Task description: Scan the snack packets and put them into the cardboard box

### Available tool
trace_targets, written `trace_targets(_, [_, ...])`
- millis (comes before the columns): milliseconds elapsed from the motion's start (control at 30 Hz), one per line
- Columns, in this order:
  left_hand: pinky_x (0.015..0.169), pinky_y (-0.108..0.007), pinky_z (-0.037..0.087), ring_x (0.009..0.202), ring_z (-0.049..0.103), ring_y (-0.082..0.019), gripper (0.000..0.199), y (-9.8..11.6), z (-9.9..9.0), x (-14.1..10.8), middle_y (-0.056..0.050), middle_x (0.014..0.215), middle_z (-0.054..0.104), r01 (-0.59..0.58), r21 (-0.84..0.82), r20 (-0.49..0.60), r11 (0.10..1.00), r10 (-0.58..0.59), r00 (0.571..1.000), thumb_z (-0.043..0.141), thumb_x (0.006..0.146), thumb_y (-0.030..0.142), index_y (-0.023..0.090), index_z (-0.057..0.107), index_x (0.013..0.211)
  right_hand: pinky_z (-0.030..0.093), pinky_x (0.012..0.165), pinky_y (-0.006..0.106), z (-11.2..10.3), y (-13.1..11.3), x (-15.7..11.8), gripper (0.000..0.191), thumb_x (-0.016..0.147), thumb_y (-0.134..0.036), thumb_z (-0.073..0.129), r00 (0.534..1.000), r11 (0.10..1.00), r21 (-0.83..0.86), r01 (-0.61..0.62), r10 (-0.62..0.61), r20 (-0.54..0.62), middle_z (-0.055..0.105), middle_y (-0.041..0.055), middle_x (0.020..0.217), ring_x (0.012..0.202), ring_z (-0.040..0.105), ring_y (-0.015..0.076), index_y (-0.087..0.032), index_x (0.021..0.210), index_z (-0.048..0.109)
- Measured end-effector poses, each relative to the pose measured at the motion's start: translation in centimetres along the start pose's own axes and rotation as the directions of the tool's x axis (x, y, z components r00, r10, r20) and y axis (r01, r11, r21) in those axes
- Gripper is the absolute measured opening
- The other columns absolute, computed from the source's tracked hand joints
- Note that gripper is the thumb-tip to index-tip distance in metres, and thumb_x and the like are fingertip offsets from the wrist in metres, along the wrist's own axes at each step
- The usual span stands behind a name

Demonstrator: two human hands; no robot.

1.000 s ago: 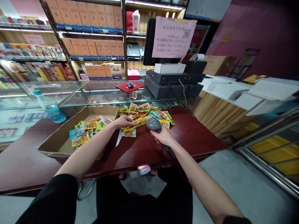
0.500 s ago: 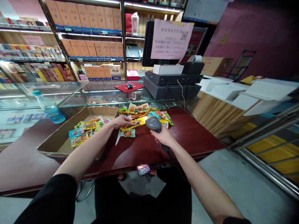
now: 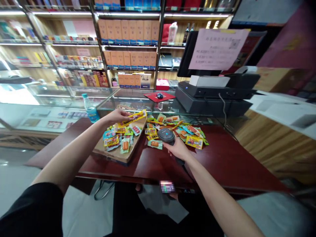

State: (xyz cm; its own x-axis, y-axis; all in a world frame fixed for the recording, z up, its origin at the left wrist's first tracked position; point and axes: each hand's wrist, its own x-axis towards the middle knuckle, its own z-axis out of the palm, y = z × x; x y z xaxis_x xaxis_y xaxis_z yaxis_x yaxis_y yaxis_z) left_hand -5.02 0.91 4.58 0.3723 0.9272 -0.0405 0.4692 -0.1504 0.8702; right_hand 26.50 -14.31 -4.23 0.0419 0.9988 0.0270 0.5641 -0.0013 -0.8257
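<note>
My left hand [image 3: 118,117] pinches one end of a long yellow snack packet [image 3: 134,118], held above the cardboard box [image 3: 130,157]. Inside the box lie several small packets [image 3: 111,141], blue, yellow and green. My right hand [image 3: 178,148] is wrapped round the handle of a dark barcode scanner [image 3: 166,135], its head pointing away from me over the table. Behind and beside the scanner spreads a pile of snack packets [image 3: 194,141]. One packet with sausage-shaped pieces [image 3: 155,144] lies just left of the scanner.
A blue-capped bottle [image 3: 92,112] stands behind the box at the left. Beyond the dark red table [image 3: 222,158] is a glass counter holding a mouse [image 3: 160,95] on a red mat and a monitor [image 3: 186,56] above black equipment. Stocked shelves line the back.
My left hand has lifted the yellow packet from beside the pile and carried it left over the box. The scanner remains in my right hand. The view has turned left.
</note>
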Motion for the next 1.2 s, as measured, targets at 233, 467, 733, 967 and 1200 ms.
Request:
trace_targets(233, [0.056, -0.024, 0.047, 0.06, 0.059, -0.012, 0.05, -3.5, -5.6, -4.8, -0.007, 0.074, 0.069, 0.075, -0.146, -0.178, 0.986, -0.101, 0.979, 0.086, 0.053, 0.044, 0.014, 0.073, 0.09, 0.046, 0.039, 0.025, 2.8, -1.2, 1.9, 0.028, 0.081, -0.044, 0.062, 0.993, 0.997, 0.008, 0.076, -0.076, 0.085, 0.06, -0.0013, 0.05, 0.038, 0.059, 0.0165, -0.018, 0.091, 0.056])
trace_targets(467, [0.061, -0.027, 0.052, 0.067, 0.062, -0.015, 0.052, -1.9, -0.4, -1.9, -0.006, 0.077, 0.07, 0.046, -0.052, -0.052, 0.998, -0.049, 0.997, 0.086, 0.048, 0.048, 0.014, 0.074, 0.085, 0.046, 0.04, 0.023, 1.1, -1.3, 1.1, 0.023, 0.08, -0.039, 0.063, 0.997, 0.998, -0.004, 0.058, -0.058, 0.05, 0.06, -0.0018, 0.048, 0.038, 0.058, 0.0154, -0.018, 0.088, 0.056])
trace_targets(733, [0.055, -0.023, 0.045, 0.06, 0.058, -0.013, 0.041, 2.2, 12.4, 4.8, -0.003, 0.069, 0.069, -0.172, 0.111, 0.24, 0.979, 0.142, 0.96, 0.08, 0.058, 0.045, 0.014, 0.074, 0.084, 0.045, 0.04, 0.021, -3.5, 1.1, -1.8, 0.017, 0.079, -0.034, 0.061, 0.993, 0.998, -0.04, -0.048, 0.043, -0.107, 0.06, -0.0016, 0.049, 0.038, 0.058, 0.0136, -0.018, 0.078, 0.057])
trace_targets(967, [0.061, -0.023, 0.042, 0.067, 0.061, -0.016, 0.027, 2.5, 19.9, 8.0, -0.002, 0.07, 0.069, -0.297, 0.412, 0.306, 0.861, 0.176, 0.936, 0.076, 0.059, 0.037, 0.016, 0.073, 0.076, 0.046, 0.04, 0.021, -6.6, 3.4, -4.0, 0.018, 0.079, -0.035, 0.061, 0.977, 0.992, -0.053, -0.118, 0.106, -0.187, 0.06, -0.001, 0.05, 0.039, 0.059, 0.0146, -0.017, 0.081, 0.059])
trace_targets(1200, [0.059, -0.022, 0.041, 0.066, 0.059, -0.016, 0.053, -1.0, 19.8, 7.8, 0.0, 0.073, 0.066, -0.213, 0.37, 0.511, 0.904, -0.006, 0.859, 0.084, 0.042, 0.043, 0.018, 0.071, 0.087, 0.047, 0.04, 0.022, -6.5, 5.5, -4.9, 0.02, 0.08, -0.036, 0.061, 0.974, 0.991, -0.003, -0.136, 0.133, -0.182, 0.061, -0.0007, 0.052, 0.041, 0.06, 0.0152, -0.018, 0.086, 0.058])
